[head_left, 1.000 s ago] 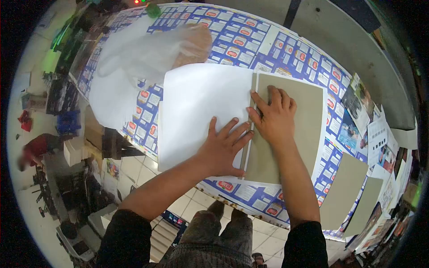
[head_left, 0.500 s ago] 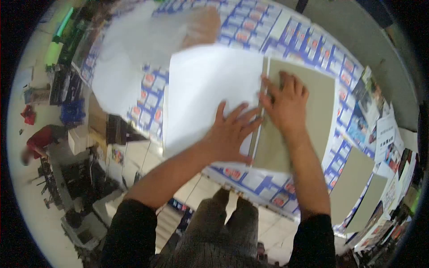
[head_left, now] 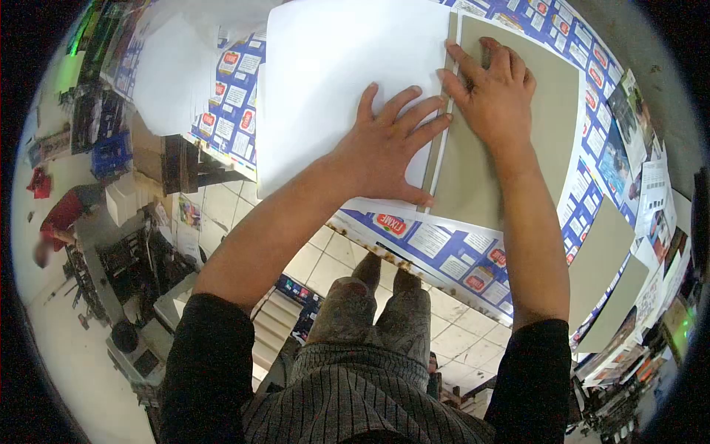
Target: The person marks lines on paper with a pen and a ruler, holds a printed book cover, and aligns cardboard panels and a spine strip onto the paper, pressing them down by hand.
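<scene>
A large white sheet [head_left: 333, 74] lies on the left, beside a grey-green board [head_left: 547, 111] with white margins on the right. Between them runs a narrow grey-green strip [head_left: 436, 140] edged by thin white gaps. My left hand [head_left: 388, 144] rests flat on the white sheet with fingers spread, its fingertips and thumb reaching the strip. My right hand [head_left: 495, 92] presses on the board, fingers bent and apart, with its index finger and thumb at the strip's upper part. Neither hand grasps anything.
Blue printed sheets [head_left: 429, 240] cover the table. Translucent plastic [head_left: 174, 66] lies at the upper left. Two more grey-green boards [head_left: 603, 259] and loose printed papers [head_left: 654, 192] are at the right. A person in red [head_left: 63, 214] is at the far left.
The view has shifted, so the table and boards appear higher in the picture. Both hands keep nearly the same places on the sheet, strip and board.
</scene>
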Tool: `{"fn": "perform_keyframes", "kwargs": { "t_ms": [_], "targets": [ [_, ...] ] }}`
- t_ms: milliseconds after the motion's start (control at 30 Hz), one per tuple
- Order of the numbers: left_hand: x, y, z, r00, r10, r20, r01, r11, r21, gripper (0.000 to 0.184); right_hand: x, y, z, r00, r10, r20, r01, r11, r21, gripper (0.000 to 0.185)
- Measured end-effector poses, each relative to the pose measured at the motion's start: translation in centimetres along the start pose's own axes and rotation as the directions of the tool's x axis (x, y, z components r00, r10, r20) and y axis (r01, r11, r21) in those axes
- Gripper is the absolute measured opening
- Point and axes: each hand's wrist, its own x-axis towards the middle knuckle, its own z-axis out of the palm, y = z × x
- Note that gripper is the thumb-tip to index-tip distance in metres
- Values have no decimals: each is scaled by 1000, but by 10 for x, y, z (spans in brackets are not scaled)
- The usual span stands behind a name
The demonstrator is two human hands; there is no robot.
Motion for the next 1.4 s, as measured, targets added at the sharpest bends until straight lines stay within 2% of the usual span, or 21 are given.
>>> {"fn": "perform_keyframes", "kwargs": {
  "t_ms": [333,567,667,833,900,967,1033,1067,1167,1400],
  "targets": [
    [0,4,-4,999,-26,42,25,999,19,116,0,0,1,1000,13,29,-12,1000,-5,44],
    [4,11,-18,995,-55,86,52,998,35,113,0,1,3,999,-1,-32,1,1000,-8,43],
    [5,11,-21,988,-61,141,56,998,39,113,3,-3,-5,999,32,41,-31,999,-28,43],
    [6,13,-26,987,-60,146,54,997,46,115,4,-2,-7,999,37,26,-38,999,20,43],
    [7,13,-29,978,-65,199,58,997,44,115,4,-2,-9,999,41,34,-43,997,64,42],
    [9,13,-32,980,-69,184,63,997,39,115,7,-2,-10,998,42,47,-44,998,41,43],
    [10,14,-34,965,-81,247,80,997,14,115,7,-3,-11,998,40,43,-42,998,48,43],
    [8,12,-29,977,-64,202,65,998,4,116,7,-3,-13,998,41,52,-44,998,53,44],
    [8,9,-26,976,-63,208,70,997,-25,116,10,-4,-18,991,65,117,-77,992,103,41],
    [7,4,-23,975,-57,215,79,992,-95,111,13,-3,-17,985,53,163,-68,994,90,44]
  ]
}}
